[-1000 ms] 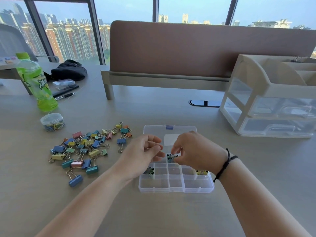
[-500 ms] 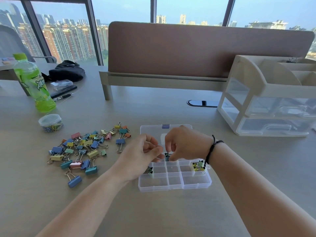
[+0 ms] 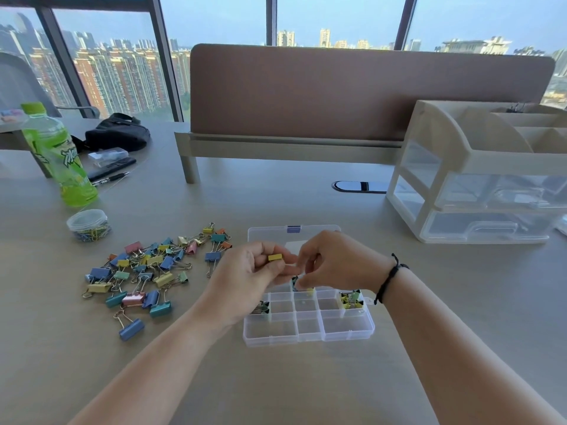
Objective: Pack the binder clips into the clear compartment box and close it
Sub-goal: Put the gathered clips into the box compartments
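The clear compartment box (image 3: 308,335) lies open on the desk, its lid (image 3: 270,233) flat behind it. A few compartments hold small binder clips, for example at the right (image 3: 350,299) and the left (image 3: 262,307). My left hand (image 3: 245,280) hovers over the box's left side and pinches a small yellow binder clip (image 3: 275,257). My right hand (image 3: 334,262) is beside it, fingers curled down over a middle compartment next to a yellow clip (image 3: 310,290); whether it grips that clip is hidden. A loose pile of coloured binder clips (image 3: 147,271) lies left of the box.
A round tub of paper clips (image 3: 89,225) and a green bottle (image 3: 59,154) stand at the left, with pens (image 3: 110,176) and a black bag (image 3: 118,133) behind. A white drawer organiser (image 3: 478,179) sits at the right. A brown partition (image 3: 352,93) closes the back.
My right hand has shifted left toward my left hand and dipped its fingers over the middle compartment. A yellow clip now shows between my left fingers.
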A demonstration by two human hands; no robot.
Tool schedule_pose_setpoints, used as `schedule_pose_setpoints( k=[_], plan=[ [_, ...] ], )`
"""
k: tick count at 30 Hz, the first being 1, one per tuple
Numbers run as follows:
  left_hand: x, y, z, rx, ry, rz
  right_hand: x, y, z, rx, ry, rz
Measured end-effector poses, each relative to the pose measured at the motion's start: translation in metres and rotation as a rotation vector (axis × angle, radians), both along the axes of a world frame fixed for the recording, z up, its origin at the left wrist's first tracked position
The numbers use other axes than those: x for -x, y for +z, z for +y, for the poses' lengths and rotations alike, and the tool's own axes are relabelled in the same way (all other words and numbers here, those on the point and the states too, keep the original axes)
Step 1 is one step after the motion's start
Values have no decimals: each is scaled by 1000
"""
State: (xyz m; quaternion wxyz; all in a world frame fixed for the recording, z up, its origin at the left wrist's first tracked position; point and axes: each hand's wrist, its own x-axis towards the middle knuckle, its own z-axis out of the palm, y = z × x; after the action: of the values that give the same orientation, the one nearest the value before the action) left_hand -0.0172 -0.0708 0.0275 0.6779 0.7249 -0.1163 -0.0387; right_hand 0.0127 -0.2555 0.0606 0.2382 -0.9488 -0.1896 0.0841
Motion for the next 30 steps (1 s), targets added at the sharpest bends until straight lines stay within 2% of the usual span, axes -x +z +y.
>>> schedule_pose_setpoints(
  k=[4, 6, 13, 16, 20, 30],
  plan=[
    [-2, -5, 1, -216, 105, -182, 6, -1, -6, -58, -23, -9],
    [-4, -7, 0, -255, 134, -239, 11, -3, -8, -97, -47, -50],
    [0, -2, -6, -245, 54, -187, 21, -7, -17, -235, -77, -124],
    [0, -2, -7, -319, 64, -216, 24, -4, -17, -294, -57, -126],
    [1, -3, -9, -473, 83, -289, 25, -6, -21, -292, -44, -93],
    [3, -12, -9, -634, 53, -438, 25, -16, -22, -175, -62, -83]
  ],
)
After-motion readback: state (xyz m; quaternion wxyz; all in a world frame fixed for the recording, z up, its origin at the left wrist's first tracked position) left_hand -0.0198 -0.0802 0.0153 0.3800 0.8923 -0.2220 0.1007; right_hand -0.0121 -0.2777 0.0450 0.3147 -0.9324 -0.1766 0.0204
